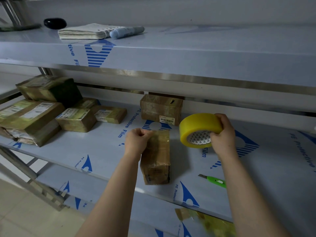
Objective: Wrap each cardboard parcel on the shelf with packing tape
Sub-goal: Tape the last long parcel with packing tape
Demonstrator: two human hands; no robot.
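Stainless-steel shelving fills the view, each board skinned in pale, glossy protective film printed with blue logos. On the middle shelf [102, 151] a narrow brown cardboard parcel [156, 156] stands near the front edge, an elongated block already sheathed in shiny, wrinkled clear tape. The left hand [136, 141] is curled tight against its upper left corner, gripping it there; whether the fingers pinch film or cardboard cannot be told. Just beside the parcel's right, raised off the shelf, the right hand [222, 134] clasps a fat yellow roll of packing tape [198, 129], fingers over the smooth rim and thumb at the white core, which is patterned with small dark triangles.

A green plastic utility knife [216, 181] lies flat near the right forearm. A squat cardboard box [161, 108] with a barcode label sits at the back, and a pile of flat taped parcels [42, 108] crowds the left end. Up on the top shelf [205, 48] rest a stack of worn paper [85, 31], a pale blue cylindrical marker [126, 31] and a glossy black oval object [55, 23]. Crumpled yellowish tape scraps [205, 219] lie below.
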